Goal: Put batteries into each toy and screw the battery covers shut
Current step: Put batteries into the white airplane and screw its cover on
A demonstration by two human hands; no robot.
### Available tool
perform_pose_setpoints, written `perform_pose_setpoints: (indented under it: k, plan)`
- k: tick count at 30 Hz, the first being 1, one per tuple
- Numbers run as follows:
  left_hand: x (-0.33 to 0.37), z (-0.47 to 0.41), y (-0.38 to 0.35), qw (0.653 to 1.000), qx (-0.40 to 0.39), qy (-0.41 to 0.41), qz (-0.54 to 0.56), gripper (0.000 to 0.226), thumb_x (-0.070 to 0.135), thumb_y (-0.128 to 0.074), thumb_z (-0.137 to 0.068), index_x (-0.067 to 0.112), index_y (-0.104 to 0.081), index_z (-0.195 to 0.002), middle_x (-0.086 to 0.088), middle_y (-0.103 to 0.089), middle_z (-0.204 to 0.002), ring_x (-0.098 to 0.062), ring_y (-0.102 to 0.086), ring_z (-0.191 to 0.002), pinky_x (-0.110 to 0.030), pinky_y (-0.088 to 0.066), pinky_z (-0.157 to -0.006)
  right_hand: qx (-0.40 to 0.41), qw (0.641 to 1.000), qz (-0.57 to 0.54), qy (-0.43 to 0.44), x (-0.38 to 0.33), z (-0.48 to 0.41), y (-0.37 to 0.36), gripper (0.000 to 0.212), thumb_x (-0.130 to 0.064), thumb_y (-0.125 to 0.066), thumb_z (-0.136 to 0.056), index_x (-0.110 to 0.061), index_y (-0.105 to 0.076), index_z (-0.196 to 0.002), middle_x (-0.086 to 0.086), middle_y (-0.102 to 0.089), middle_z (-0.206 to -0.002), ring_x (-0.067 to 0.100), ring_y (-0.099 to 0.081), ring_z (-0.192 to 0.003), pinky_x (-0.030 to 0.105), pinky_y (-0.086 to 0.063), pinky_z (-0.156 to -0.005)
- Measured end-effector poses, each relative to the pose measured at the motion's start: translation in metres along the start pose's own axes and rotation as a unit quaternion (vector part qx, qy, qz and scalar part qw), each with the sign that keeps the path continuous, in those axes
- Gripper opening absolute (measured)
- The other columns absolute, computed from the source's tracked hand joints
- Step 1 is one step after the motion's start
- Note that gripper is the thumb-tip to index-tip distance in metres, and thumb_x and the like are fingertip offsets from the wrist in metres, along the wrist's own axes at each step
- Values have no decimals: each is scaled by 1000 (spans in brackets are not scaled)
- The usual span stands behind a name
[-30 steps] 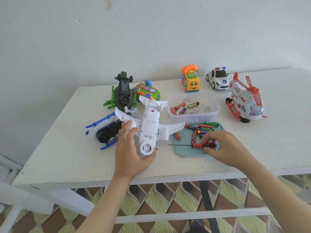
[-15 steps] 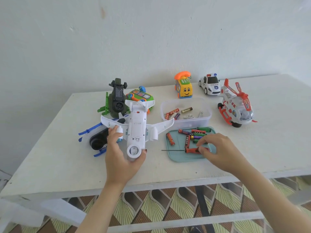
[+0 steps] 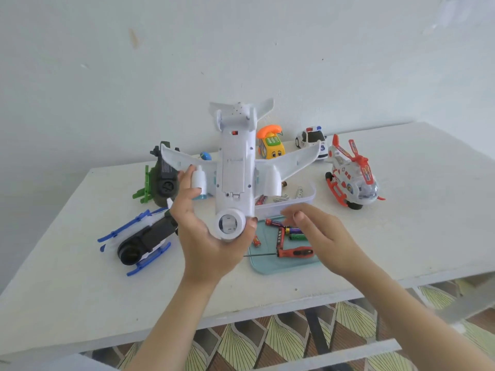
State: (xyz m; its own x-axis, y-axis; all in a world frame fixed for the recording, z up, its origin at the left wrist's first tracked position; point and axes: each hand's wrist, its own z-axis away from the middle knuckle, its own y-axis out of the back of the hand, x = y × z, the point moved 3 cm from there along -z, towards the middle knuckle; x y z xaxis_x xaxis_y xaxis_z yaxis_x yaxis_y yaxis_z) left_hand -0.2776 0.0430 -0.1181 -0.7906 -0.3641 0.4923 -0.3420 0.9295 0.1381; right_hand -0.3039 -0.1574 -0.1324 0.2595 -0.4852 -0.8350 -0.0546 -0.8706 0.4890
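left grip (image 3: pixel 211 242) is clamped on the nose of the white plastic toy airplane (image 3: pixel 238 145), held above the white surface (image 3: pixel 80 277), belly toward the viewer, probably to expose the battery cover (image 3: pixel 232 178). long axis near upright, tail pointing away from this grip. right grip (image 3: pixel 318 231), fingers apart and empty, hovers above the red-handled screwdriver (image 3: pixel 294 252).

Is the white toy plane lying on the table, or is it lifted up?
Lifted. The left hand holds the white plane by its nose, underside toward the camera, tail up.

White toy plane (image 3: pixel 235 167) tilts belly-up, nose nearest, with loose batteries (image 3: pixel 280 236) and a red screwdriver (image 3: pixel 294 252) lying just right
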Motion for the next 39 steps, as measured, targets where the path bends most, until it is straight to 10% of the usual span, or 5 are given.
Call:
perform_pose_setpoints:
  k: [13,17,24,31,39]
  plan:
    - [56,-30,-127,990,-45,-63,115,51,41,-65,-86,15,-32,-115,-43,-23,-142,-53,-21,-141,-56,-25,-116,-151,890,-430,10,-12,-13,80,44,-45,-59,-88,-15,-65,-119,9,-64,-122,24,-60,-114,32,-50,-92]
    - [65,-38,-170,986,-86,-3,142,66,59,-61,-85,20,-31,-128,-26,-19,-153,-37,-21,-145,-30,-23,-118,-147,872,-468,-6,4,-21,118,65,-42,-69,-82,-7,-50,-134,17,-58,-129,31,-58,-114,39,-51,-90]
    - [89,-56,-260,960,-115,130,221,93,45,-78,-71,31,-22,-144,25,-23,-152,-3,-22,-145,-22,-25,-117,70,918,-390,-28,29,-40,219,87,-45,-84,-61,4,-46,-122,13,-68,-99,27,-66,-81,31,-53,-67]
    - [109,-41,-344,955,-178,152,183,62,16,-64,-83,14,-44,-142,12,-46,-140,13,-36,-131,-7,-26,-108,269,917,-264,-131,81,-50,290,41,-30,-72,-77,-14,-47,-104,7,-72,-94,21,-71,-81,34,-52,-67]
    - [103,-4,-424,815,-317,401,274,65,-13,-43,-81,22,-50,-135,12,-54,-133,20,-48,-107,-5,-43,-77,230,932,87,-266,167,-65,313,45,-41,-67,-82,-8,-39,-96,2,-57,-79,21,-60,-68,35,-49,-57]
